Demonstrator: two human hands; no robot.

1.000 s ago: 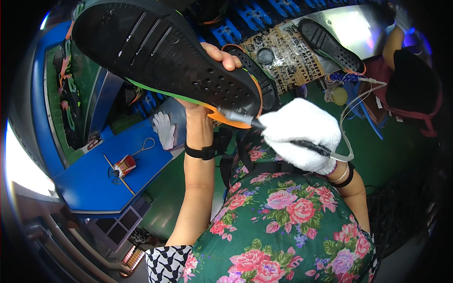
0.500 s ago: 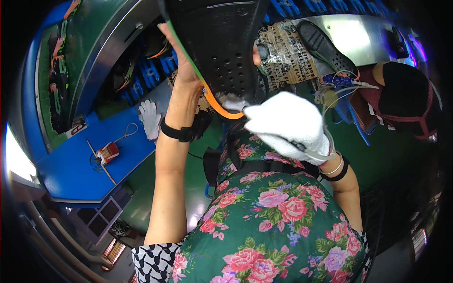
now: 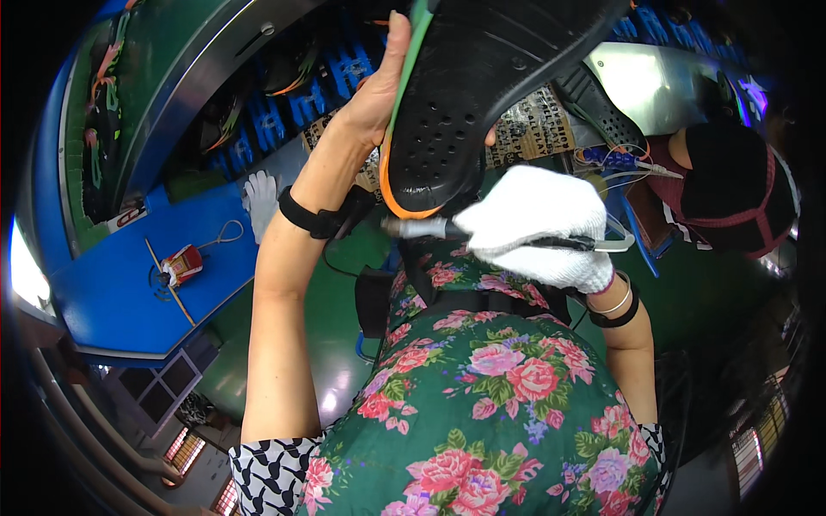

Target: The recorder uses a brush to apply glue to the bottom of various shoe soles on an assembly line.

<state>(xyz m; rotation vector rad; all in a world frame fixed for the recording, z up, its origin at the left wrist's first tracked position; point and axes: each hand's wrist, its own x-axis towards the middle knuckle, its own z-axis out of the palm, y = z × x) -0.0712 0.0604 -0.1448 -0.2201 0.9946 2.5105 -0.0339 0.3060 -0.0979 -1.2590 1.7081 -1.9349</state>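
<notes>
My bare left hand (image 3: 376, 101) grips a black shoe sole (image 3: 495, 73) from beneath, fingers along its green edge. The sole's perforated heel end, rimmed in orange, points toward me. My right hand (image 3: 544, 225) wears a white knit glove and is closed around a slim brush (image 3: 420, 228) with a dark handle. A clear tube runs from the back of that handle. The pale, blurred brush head is just below the orange heel rim; whether it touches cannot be made out.
Another black sole (image 3: 602, 107) lies on the metal surface beyond, beside a tape-covered board (image 3: 542, 129). At the left, a blue table (image 3: 112, 292) bears a white glove (image 3: 260, 202) and a small red container (image 3: 181, 267). A co-worker (image 3: 731, 185) is at the right. Blue racks hold further soles.
The sole has swung, its toe end now further right. The brush head has moved from the inner face of the heel to just below its rim. Both forearms have shifted slightly left.
</notes>
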